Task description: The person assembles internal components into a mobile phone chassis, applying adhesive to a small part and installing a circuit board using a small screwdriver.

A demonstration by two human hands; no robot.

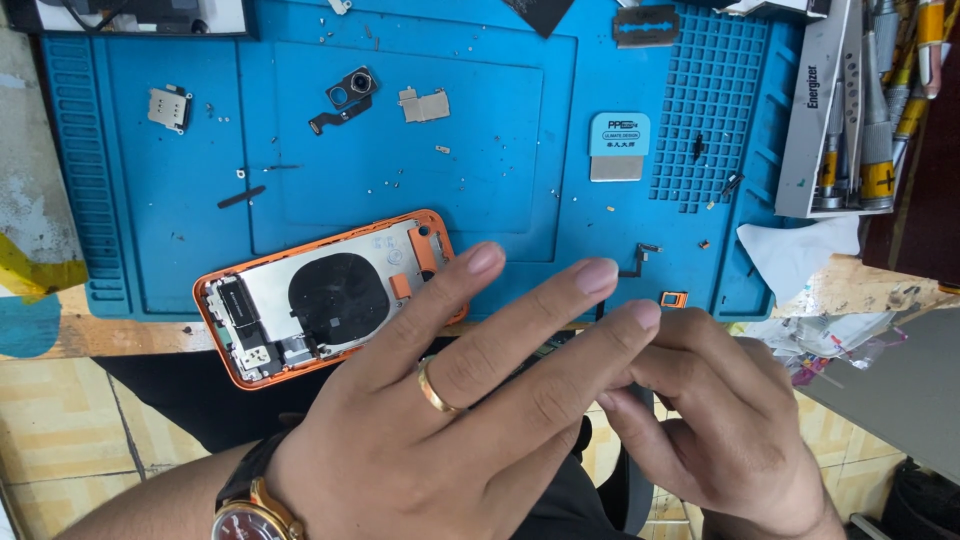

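My left hand (450,400), with a gold ring and a wristwatch, reaches in from the lower left, fingers stretched out and apart, holding nothing. My right hand (720,420) sits under and right of it, fingers curled shut and pinching at the tips of my left fingers; nothing is visible in it. Just left of my left fingers lies an opened orange phone housing (300,300), with a black round coil and metal plates inside, on a blue work mat (400,190). A tiny orange-framed part (674,299) lies on the mat just above my right hand.
On the mat lie a camera module (350,90), a metal shield (424,104), a small tray part (168,108), a blue scraper card (618,146), a razor blade (646,26) and a thin flex cable (640,258). A grey screwdriver rack (850,110) and white tissue (800,255) are at the right.
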